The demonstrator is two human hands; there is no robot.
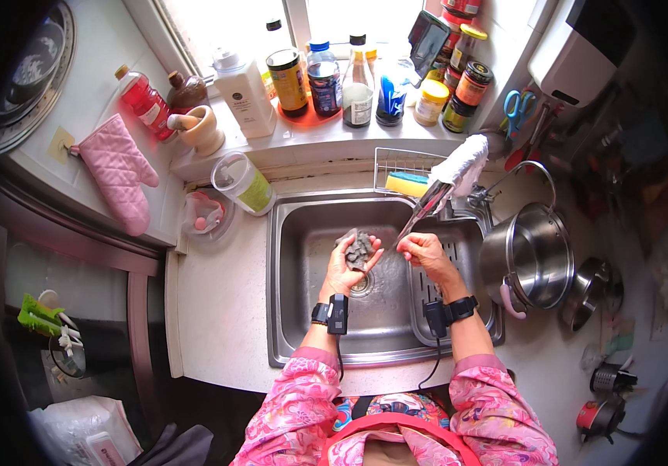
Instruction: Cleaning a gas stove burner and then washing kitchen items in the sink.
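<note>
My left hand point(344, 265) is over the sink basin, palm up, with a crumpled grey rag or scouring wad point(358, 249) in its fingers. To its right, my right hand point(430, 259) has its fingers curled in, at the lower end of a metal faucet spout point(424, 212). Whether the fingertips grip the spout or something small cannot be made out. White cloth-like material point(462, 166) wraps the spout's upper part. Beneath both hands is a stainless steel sink point(322, 314), and a slotted drain tray point(423, 326) sits along its right side.
A wire rack point(389, 160) behind the sink holds a yellow and green sponge point(406, 183). A steel pot point(529, 262) stands to the right. On the left are a clear plastic jug point(243, 182) and a plastic container point(210, 216). Bottles and jars point(359, 87) line the windowsill.
</note>
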